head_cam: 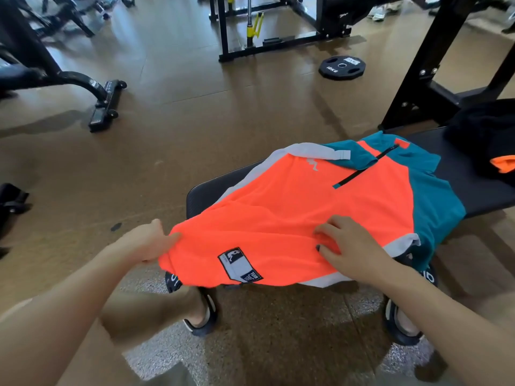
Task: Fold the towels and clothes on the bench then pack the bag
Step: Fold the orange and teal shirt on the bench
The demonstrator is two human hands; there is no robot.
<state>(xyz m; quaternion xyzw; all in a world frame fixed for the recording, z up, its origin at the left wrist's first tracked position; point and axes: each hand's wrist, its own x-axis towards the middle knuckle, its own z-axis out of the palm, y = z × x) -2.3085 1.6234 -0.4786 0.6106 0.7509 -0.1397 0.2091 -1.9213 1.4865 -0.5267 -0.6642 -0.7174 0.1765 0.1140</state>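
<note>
- At the left edge of the frame a dark bag [11, 204] sits on the floor, well apart from the worktop [473, 188]; we judge packing is far off.
- At lower left, our left hand [145, 243] pinches the hem corner of the orange shirt [292, 207], fingers [170, 238] curled tight on the cloth and drawing it out past the worktop's end.
- The shirt lies face up across the worktop in mid-frame, its hem hanging over the near end, teal sleeve [437, 201] draped off the right side.
- At lower right of centre, our right hand [359, 249] rests on the shirt with fingers [331, 227] bent and spread, bunching a little fabric; we cannot tell whether it truly grips.
- At the right edge, a dark garment [485, 140] with an orange patch waits unfolded on the worktop.
- Risks, as we judge them: pulling harder on the left than we hold on the right could drag the shirt off the end onto the floor; the hanging sleeve could tug the fold crooked; bunched cloth under the right hand could set a crease.
</note>
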